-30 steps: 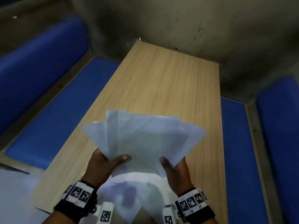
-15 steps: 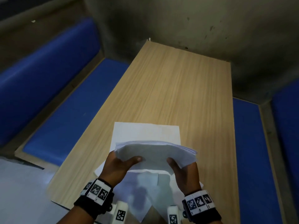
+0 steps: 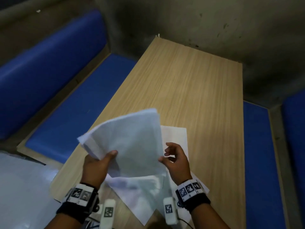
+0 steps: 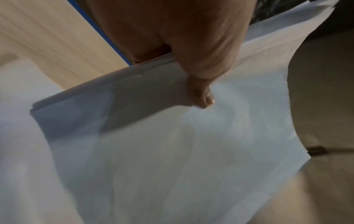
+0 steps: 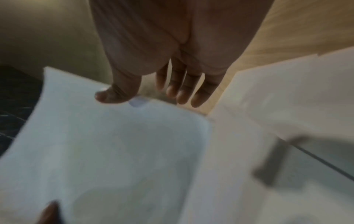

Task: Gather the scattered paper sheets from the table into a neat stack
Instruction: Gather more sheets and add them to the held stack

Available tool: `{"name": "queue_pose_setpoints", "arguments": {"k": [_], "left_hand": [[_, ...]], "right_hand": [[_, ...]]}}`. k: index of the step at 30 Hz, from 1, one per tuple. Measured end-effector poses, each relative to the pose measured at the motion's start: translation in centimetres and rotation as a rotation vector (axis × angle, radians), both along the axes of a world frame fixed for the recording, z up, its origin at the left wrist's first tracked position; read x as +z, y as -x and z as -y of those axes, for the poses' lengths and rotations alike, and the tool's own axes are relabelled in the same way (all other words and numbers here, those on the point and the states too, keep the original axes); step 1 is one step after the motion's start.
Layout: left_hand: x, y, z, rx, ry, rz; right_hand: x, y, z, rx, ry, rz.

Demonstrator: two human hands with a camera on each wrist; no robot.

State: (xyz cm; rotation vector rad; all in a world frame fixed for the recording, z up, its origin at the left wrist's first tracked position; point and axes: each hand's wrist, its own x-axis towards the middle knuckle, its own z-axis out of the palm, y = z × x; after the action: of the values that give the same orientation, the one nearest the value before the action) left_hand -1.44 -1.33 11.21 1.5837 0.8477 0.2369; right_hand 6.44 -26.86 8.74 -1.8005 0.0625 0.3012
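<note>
A bundle of white paper sheets (image 3: 132, 142) is lifted above the wooden table (image 3: 189, 80), tilted up toward the left. My left hand (image 3: 105, 159) grips its near left edge, thumb on top (image 4: 203, 94) and fingers hidden beneath. My right hand (image 3: 166, 156) is at the bundle's right edge, fingers spread and relaxed. Its thumb (image 5: 113, 95) just touches the paper edge (image 5: 105, 144). Loose sheets lie flat on the table under the bundle: one shows past the right hand (image 3: 175, 134), others near the front edge (image 3: 140, 195).
Blue padded benches flank the table on the left (image 3: 74, 100) and right (image 3: 259, 154). A grey wall (image 3: 198, 22) closes the far end. The table's far half shows bare wood. A pale surface (image 3: 19, 187) lies at the near left.
Both hands held the bundle before. Now the right hand has let go and opened, and the left hand has swung the bundle up and to the left, with its sheets more squared.
</note>
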Motion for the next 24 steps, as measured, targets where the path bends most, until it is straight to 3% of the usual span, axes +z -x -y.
{"name": "queue_pose_setpoints", "arguments": {"k": [3,6,11,17,21,24], "left_hand": [[0.3,1.1,-3.4,0.053,-0.068,0.022],[0.5,2.3,-6.0,0.103,-0.082,0.009],[-0.6,4.5,-8.3,0.184,-0.066,-0.059],[-0.6,5.9,-8.9,0.22,-0.046,-0.144],[-0.5,5.9,-9.3,0.237,-0.02,-0.175],[-0.5,6.0,-9.8,0.25,-0.014,-0.192]], "right_hand": [[-2.2,-1.7,-1.5,-0.07,0.129,-0.14],[-5.2,-3.0,-3.0,-0.111,0.424,-0.321],[-7.2,-3.8,-5.2,-0.057,0.833,-0.425],[-9.1,-4.3,-5.7,-0.202,0.697,-0.43],[-7.8,-5.1,-4.6,-0.085,0.581,-0.316],[-6.3,-7.4,-3.4,0.032,0.609,-0.227]]}}
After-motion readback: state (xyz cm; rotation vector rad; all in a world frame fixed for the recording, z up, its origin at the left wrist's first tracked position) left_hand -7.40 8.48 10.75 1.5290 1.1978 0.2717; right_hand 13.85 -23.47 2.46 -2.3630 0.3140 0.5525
